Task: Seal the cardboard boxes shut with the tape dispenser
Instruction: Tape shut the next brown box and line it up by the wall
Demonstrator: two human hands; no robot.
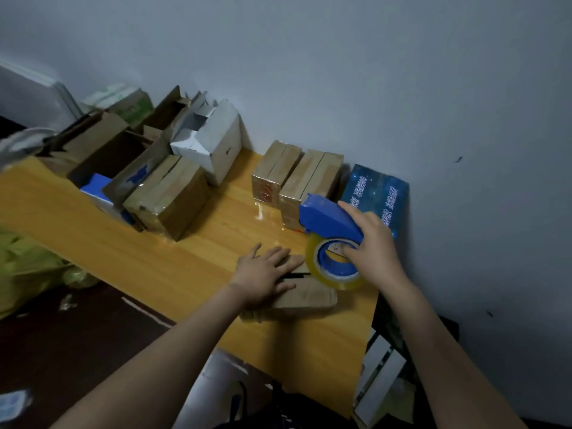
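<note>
Bare forearms (pixel 170 351) reach over the desk (pixel 139 249). Left hand (pixel 266 274) lies flat, fingers spread and straight, pressing down the flaps of a small box (pixel 306 298) near the desk's front edge. Right hand (pixel 371 246) grips the blue dispenser (pixel 328 216), fingers curled into the core of its tape roll (pixel 334 267), which touches the box's far right end. Behind it two taped boxes (pixel 297 178) stand side by side against the wall (pixel 340 72), with a blue carton (pixel 379 193) just right of them.

box (pixel 309 297) seam under hands (pixel 263 274) and dispenser (pixel 331 218)
</note>
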